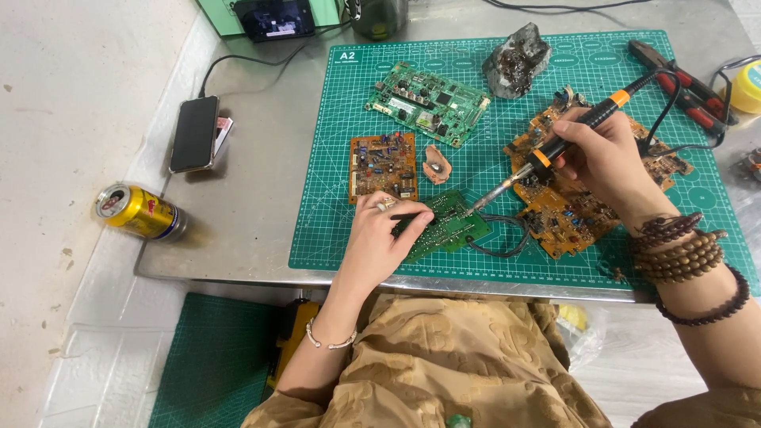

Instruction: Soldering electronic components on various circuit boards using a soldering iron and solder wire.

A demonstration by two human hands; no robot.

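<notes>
Iron: soldering iron [572, 135], black w/ orange bands, clenched in right hand [606, 154] like a pen; tip angled down-left, at or just above right edge of green board [448, 226], contact can't tell.
Left hand [384, 238]: fingers pressed down on green board's left part, pinning it to mat; thin dark piece under fingertips, too small to tell.
Green board: lies flat near front edge of cutting mat [333, 230], tilted; black wire [499, 238] loops just beside its right end.
Right wrist: several bead bracelets [682, 254].
Left wrist: thin bracelet [329, 342].
Orange boards: small one [383, 165] behind left hand; big cluster [567, 214] under right hand.
Far mat: bigger green board [428, 101], grey rock-like lump [517, 59].
Off mat, left: phone [195, 132] face down, yellow can [141, 211] on its side near table edge.
Far right: red-handled pliers [686, 87], yellow tin [747, 85].
</notes>
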